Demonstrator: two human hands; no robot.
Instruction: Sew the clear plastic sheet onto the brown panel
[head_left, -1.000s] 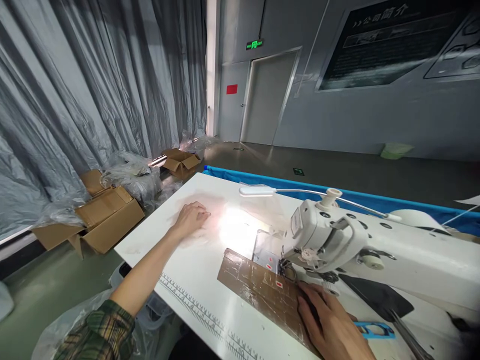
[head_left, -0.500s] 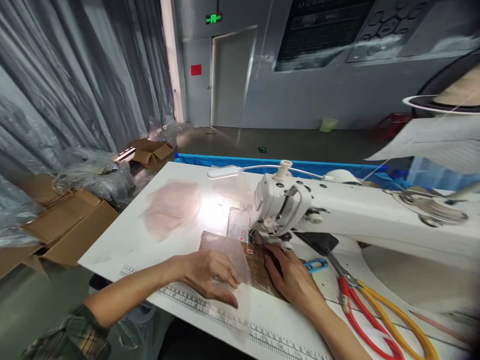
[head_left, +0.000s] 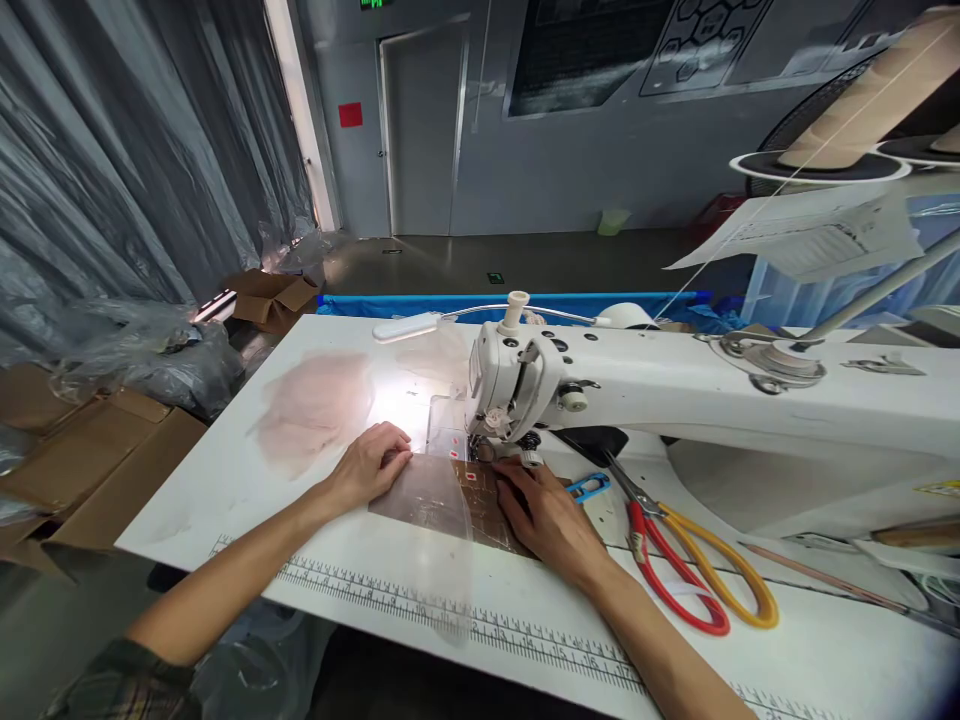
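Observation:
At the sewing machine, a brown sheet with fine light lines and small red marks lies by the presser foot. Sheer pale fabric overlaps its left part and trails down over the table's printed ruler. My left hand pinches the upper left corner of the layers, thumb against curled fingers. My right hand rests on the brown sheet just right of the presser foot, fingers stretched out and pressing down. The fingertips nearest the presser foot are partly hidden by the machine head.
Red-and-yellow-handled scissors and a blue thread snipper lie right of my right hand. More sheer pinkish fabric sits on the table's left. Cardboard boxes stand on the floor to the left. Thread cones rise at upper right.
My left hand has moved up and left from over the sheer fabric to its upper corner, its fingers now closing there. My right hand stays by the presser foot. The view has swung to the right.

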